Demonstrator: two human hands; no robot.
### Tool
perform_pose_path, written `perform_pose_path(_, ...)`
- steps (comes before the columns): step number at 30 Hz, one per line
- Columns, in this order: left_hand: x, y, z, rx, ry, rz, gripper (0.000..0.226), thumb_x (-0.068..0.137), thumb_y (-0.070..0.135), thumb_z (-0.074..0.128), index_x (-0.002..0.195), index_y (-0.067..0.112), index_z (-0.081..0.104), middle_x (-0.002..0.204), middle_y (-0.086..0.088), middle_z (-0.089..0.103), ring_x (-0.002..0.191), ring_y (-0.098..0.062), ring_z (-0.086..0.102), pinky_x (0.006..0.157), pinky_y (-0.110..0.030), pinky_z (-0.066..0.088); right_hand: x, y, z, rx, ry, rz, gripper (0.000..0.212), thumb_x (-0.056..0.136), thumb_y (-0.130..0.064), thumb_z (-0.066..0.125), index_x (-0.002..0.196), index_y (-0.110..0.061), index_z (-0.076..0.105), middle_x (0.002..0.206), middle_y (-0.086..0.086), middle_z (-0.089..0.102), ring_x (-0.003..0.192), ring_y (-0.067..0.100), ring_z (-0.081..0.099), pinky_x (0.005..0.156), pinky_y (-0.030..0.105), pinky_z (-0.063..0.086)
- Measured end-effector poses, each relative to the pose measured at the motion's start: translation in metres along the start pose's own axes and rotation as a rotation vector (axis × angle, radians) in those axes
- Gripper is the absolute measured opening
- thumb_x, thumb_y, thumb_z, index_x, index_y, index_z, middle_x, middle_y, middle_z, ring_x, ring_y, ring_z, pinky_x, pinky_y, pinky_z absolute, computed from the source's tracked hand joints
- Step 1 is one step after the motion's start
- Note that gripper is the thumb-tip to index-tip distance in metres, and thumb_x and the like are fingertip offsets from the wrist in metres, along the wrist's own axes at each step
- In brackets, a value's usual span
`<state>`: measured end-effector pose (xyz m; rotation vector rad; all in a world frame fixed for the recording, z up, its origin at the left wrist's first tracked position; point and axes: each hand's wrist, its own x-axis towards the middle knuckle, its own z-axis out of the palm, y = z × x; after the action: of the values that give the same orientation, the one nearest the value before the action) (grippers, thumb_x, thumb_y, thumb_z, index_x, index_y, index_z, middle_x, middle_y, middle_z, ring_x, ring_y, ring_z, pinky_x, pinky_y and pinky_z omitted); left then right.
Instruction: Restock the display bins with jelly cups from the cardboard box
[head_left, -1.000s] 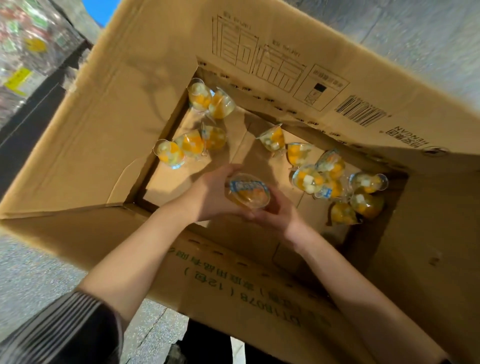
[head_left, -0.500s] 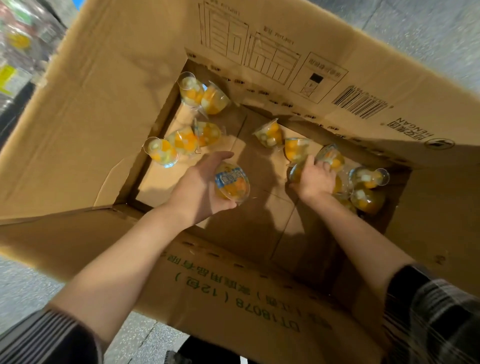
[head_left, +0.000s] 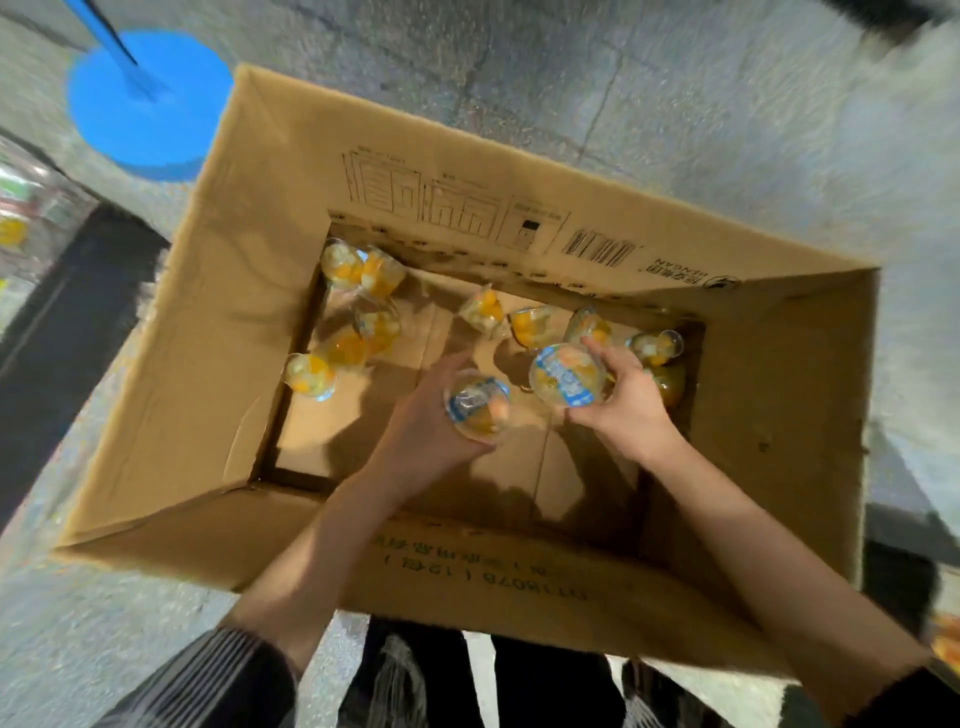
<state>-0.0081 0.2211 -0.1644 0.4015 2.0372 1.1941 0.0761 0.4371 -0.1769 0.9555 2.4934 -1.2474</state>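
A large open cardboard box (head_left: 197, 364) stands on the floor below me. Several clear jelly cups with orange and white fruit lie loose on its bottom, a cluster (head_left: 358, 291) at the far left and others (head_left: 530, 322) along the far right. My left hand (head_left: 421, 431) holds one jelly cup (head_left: 478, 408), its blue-and-white lid facing up. My right hand (head_left: 628, 405) grips a second jelly cup (head_left: 566, 374), lid up, just above the right-hand cluster. Both hands are inside the box, close together.
The box sits on a grey speckled floor. A round blue base with a pole (head_left: 145, 104) stands beyond its far left corner. A dark-framed display with clear bins (head_left: 26, 228) is at the left edge. My dark trousers (head_left: 415, 675) are below the near flap.
My right hand reached into the right-hand cluster and has come up gripping a second cup. My left hand kept its cup. The view pulled back and upward.
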Motion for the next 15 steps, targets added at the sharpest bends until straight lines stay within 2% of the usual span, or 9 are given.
perform_pose_path(2, -0.006, 0.022, 0.000, -0.064, -0.057, 0.050, 0.095, 0.060, 0.008, 0.088, 0.139, 0.022, 0.038, 0.110, 0.032, 0.043, 0.100, 0.017, 0.048, 0.089, -0.005, 0.040, -0.033, -0.023, -0.027, 0.138, 0.072, -0.009, 0.076, 0.060, -0.007, 0.088, 0.125, -0.012, 0.050, 0.122, 0.001, 0.056, 0.112, 0.010, 0.054, 0.087, 0.012, 0.042)
perform_pose_path(4, -0.012, 0.048, 0.000, -0.112, -0.092, 0.119, 0.096, 0.058, 0.006, 0.089, 0.139, 0.020, 0.038, 0.117, 0.023, 0.050, 0.110, 0.015, 0.051, 0.093, -0.010, 0.044, -0.065, -0.046, -0.054, 0.225, 0.189, -0.021, 0.074, 0.056, -0.003, 0.089, 0.115, -0.016, 0.047, 0.111, -0.007, 0.057, 0.099, -0.004, 0.057, 0.082, 0.004, 0.042)
perform_pose_path(6, -0.018, 0.081, 0.004, -0.111, -0.100, 0.244, 0.095, 0.057, 0.008, 0.090, 0.136, 0.020, 0.040, 0.119, 0.019, 0.054, 0.107, 0.020, 0.050, 0.092, -0.009, 0.043, -0.098, -0.063, -0.080, 0.300, 0.302, -0.034, 0.078, 0.054, 0.001, 0.089, 0.112, -0.014, 0.039, 0.107, -0.014, 0.051, 0.092, -0.018, 0.053, 0.079, 0.001, 0.040)
perform_pose_path(8, -0.022, 0.120, 0.013, -0.117, -0.136, 0.337, 0.098, 0.055, 0.009, 0.091, 0.136, 0.024, 0.039, 0.119, 0.020, 0.056, 0.106, 0.013, 0.054, 0.095, -0.015, 0.045, -0.129, -0.074, -0.107, 0.340, 0.388, -0.047, 0.081, 0.054, 0.001, 0.088, 0.113, -0.010, 0.033, 0.105, -0.012, 0.043, 0.089, -0.024, 0.049, 0.078, -0.001, 0.038)
perform_pose_path(11, -0.031, 0.176, 0.034, -0.156, -0.266, 0.445, 0.098, 0.054, 0.008, 0.089, 0.132, 0.038, 0.037, 0.119, 0.024, 0.059, 0.111, -0.005, 0.061, 0.100, -0.032, 0.048, -0.172, -0.083, -0.147, 0.421, 0.447, -0.042, 0.095, 0.053, -0.001, 0.087, 0.127, -0.013, 0.029, 0.109, -0.012, 0.046, 0.090, -0.021, 0.054, 0.080, 0.001, 0.042)
perform_pose_path(13, -0.039, 0.210, 0.055, -0.178, -0.325, 0.519, 0.097, 0.056, 0.014, 0.088, 0.135, 0.035, 0.037, 0.124, 0.011, 0.061, 0.115, -0.012, 0.060, 0.103, -0.041, 0.046, -0.205, -0.080, -0.175, 0.531, 0.432, -0.036, 0.110, 0.058, 0.011, 0.079, 0.143, -0.017, 0.015, 0.111, -0.017, 0.050, 0.093, -0.013, 0.061, 0.082, 0.008, 0.048)
perform_pose_path(15, -0.049, 0.242, 0.081, -0.208, -0.411, 0.554, 0.096, 0.057, 0.021, 0.087, 0.139, 0.027, 0.037, 0.127, 0.000, 0.061, 0.118, -0.017, 0.059, 0.104, -0.043, 0.044, -0.242, -0.070, -0.200, 0.565, 0.433, -0.023, 0.110, 0.069, 0.021, 0.068, 0.149, -0.022, 0.005, 0.117, -0.015, 0.051, 0.098, -0.004, 0.064, 0.085, 0.016, 0.052)
